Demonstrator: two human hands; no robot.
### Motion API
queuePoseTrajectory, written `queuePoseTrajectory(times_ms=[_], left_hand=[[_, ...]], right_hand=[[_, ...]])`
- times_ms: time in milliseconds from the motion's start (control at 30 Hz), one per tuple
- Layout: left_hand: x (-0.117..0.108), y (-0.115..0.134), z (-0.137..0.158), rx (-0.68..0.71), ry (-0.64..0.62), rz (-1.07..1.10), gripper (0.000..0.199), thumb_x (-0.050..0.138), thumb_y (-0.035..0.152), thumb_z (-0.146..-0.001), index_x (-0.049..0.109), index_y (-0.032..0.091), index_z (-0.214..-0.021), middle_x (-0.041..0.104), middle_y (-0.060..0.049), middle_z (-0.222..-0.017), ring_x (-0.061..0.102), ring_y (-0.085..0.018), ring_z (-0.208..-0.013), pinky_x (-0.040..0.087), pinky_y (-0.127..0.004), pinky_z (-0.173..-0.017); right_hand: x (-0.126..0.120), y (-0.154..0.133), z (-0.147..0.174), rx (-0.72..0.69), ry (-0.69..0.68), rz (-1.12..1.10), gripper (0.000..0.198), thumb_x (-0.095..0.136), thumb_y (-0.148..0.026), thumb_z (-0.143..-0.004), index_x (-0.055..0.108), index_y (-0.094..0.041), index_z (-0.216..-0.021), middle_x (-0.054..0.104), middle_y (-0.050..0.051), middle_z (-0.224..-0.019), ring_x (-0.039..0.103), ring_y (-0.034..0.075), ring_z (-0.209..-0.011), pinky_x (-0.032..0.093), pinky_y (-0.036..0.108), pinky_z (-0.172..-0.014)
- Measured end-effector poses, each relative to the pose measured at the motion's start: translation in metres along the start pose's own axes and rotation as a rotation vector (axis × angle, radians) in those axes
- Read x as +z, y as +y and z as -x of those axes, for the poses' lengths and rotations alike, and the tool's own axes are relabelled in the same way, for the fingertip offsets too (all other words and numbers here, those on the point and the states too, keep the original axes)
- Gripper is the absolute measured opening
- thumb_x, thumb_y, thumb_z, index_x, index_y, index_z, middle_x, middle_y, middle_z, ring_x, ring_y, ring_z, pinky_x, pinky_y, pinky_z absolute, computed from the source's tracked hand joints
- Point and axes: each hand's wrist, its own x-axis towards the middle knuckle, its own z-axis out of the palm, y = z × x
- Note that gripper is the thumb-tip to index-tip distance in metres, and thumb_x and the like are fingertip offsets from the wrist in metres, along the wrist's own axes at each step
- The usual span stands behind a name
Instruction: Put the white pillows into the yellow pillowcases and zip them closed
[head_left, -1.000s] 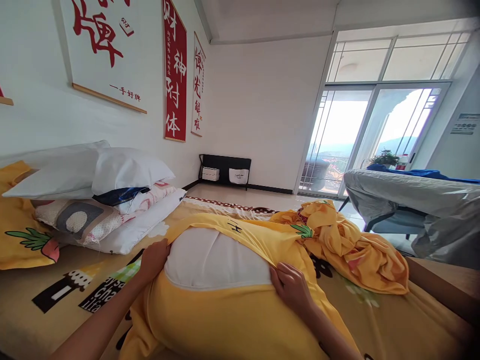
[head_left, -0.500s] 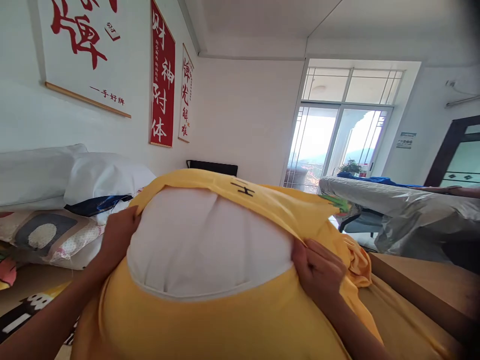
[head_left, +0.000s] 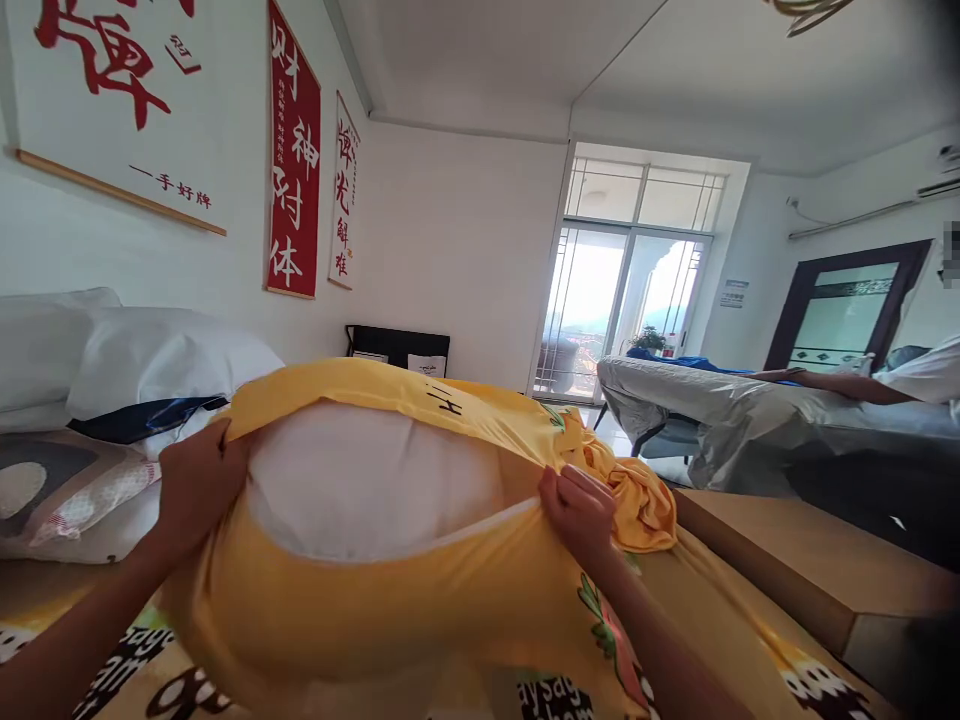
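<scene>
A yellow pillowcase (head_left: 330,620) with black lettering and printed pictures is wrapped around a white pillow (head_left: 367,480). The pillow shows through the wide mouth of the case. My left hand (head_left: 201,480) is closed on the case's edge at the left end of the opening. At the right end, my right hand (head_left: 581,510) grips the edge in a fist. Between the hands the upper edge of the cloth is pulled taut across the pillow, and the lower edge hangs in a curve. The fingertips of both hands are partly hidden by cloth.
White pillows (head_left: 165,355) and patterned cushions (head_left: 82,490) are piled at the left. Bunched orange-yellow cloth (head_left: 641,500) lies beyond my right hand, near a cardboard box (head_left: 817,560). Another person's arm (head_left: 832,383) rests on a plastic-covered table (head_left: 675,385) at the right.
The view has turned to the right, bringing the other person's arm and more of the box into sight. The mouth of the pillowcase has narrowed at its right end, covering more of the pillow.
</scene>
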Motion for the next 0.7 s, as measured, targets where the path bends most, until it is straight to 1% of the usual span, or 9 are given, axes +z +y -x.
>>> queuePoseTrajectory(times_ms=[33,100,167,200,300,367,467,533,700], left_hand=[[0.001,0.000,0.000,0.011,-0.002,-0.017,0.027,0.032,0.023,-0.089,0.045,0.018,-0.066,0.048,-0.001,-0.056,0.047,-0.015,-0.058,0.027,-0.025,-0.056],[0.007,0.002,0.000,0.096,-0.132,-0.095,0.024,0.035,0.024,-0.089,0.046,0.019,-0.069,0.051,-0.002,-0.059,0.050,-0.017,-0.060,0.026,-0.026,-0.055],[0.017,0.003,0.000,0.162,-0.235,-0.139,0.022,0.035,0.025,-0.090,0.047,0.019,-0.072,0.056,-0.004,-0.066,0.054,-0.020,-0.064,0.026,-0.028,-0.056],[0.022,0.002,0.000,0.152,-0.246,-0.144,0.023,0.034,0.025,-0.090,0.048,0.019,-0.073,0.058,-0.005,-0.068,0.056,-0.021,-0.067,0.027,-0.028,-0.056],[0.035,-0.001,-0.003,0.066,-0.217,-0.135,0.025,0.030,0.024,-0.091,0.048,0.019,-0.076,0.060,-0.007,-0.071,0.058,-0.022,-0.071,0.030,-0.028,-0.058],[0.039,-0.003,-0.006,0.068,-0.219,-0.130,0.024,0.030,0.024,-0.090,0.049,0.019,-0.077,0.061,-0.007,-0.073,0.058,-0.023,-0.072,0.031,-0.029,-0.059],[0.041,-0.003,-0.007,0.069,-0.223,-0.068,0.023,0.031,0.025,-0.087,0.049,0.019,-0.074,0.061,-0.007,-0.073,0.057,-0.022,-0.070,0.032,-0.029,-0.058],[0.041,-0.001,-0.004,0.058,-0.227,-0.006,0.022,0.032,0.026,-0.086,0.047,0.020,-0.071,0.061,-0.006,-0.070,0.056,-0.021,-0.067,0.032,-0.028,-0.057],[0.041,0.004,0.004,0.067,-0.242,0.070,0.024,0.031,0.028,-0.086,0.040,0.020,-0.065,0.059,-0.006,-0.066,0.051,-0.018,-0.060,0.030,-0.027,-0.054]], right_hand=[[0.001,0.001,0.003,-0.001,-0.003,-0.004,0.046,0.053,-0.010,-0.085,0.034,-0.017,-0.044,0.030,-0.006,-0.047,0.028,0.005,-0.046,0.024,0.023,-0.048],[0.005,0.004,0.009,-0.012,-0.019,-0.013,0.045,0.051,-0.011,-0.086,0.035,-0.017,-0.045,0.032,-0.005,-0.047,0.030,0.005,-0.046,0.026,0.022,-0.049],[0.008,0.006,0.016,-0.020,-0.031,-0.008,0.046,0.050,-0.010,-0.087,0.035,-0.017,-0.045,0.031,-0.005,-0.046,0.028,0.005,-0.044,0.024,0.022,-0.047],[0.008,0.006,0.019,-0.025,-0.035,-0.003,0.046,0.050,-0.009,-0.087,0.034,-0.017,-0.045,0.030,-0.006,-0.045,0.027,0.005,-0.043,0.023,0.023,-0.047],[0.003,0.005,0.028,-0.064,-0.066,-0.008,0.044,0.053,-0.008,-0.085,0.036,-0.017,-0.045,0.031,-0.006,-0.046,0.027,0.005,-0.044,0.024,0.023,-0.047],[-0.003,0.004,0.030,-0.094,-0.073,-0.013,0.044,0.054,-0.008,-0.084,0.036,-0.017,-0.045,0.031,-0.005,-0.046,0.028,0.006,-0.045,0.024,0.024,-0.048],[-0.014,0.006,0.029,-0.067,-0.056,0.009,0.045,0.054,-0.007,-0.084,0.035,-0.018,-0.045,0.030,-0.005,-0.046,0.028,0.006,-0.045,0.024,0.024,-0.048],[-0.020,0.009,0.028,-0.059,-0.074,0.013,0.045,0.054,-0.008,-0.084,0.035,-0.018,-0.045,0.031,-0.005,-0.047,0.028,0.006,-0.045,0.024,0.024,-0.047],[-0.026,0.013,0.033,-0.087,-0.109,0.004,0.044,0.053,-0.006,-0.084,0.036,-0.018,-0.046,0.032,-0.005,-0.048,0.028,0.006,-0.046,0.025,0.024,-0.047]])
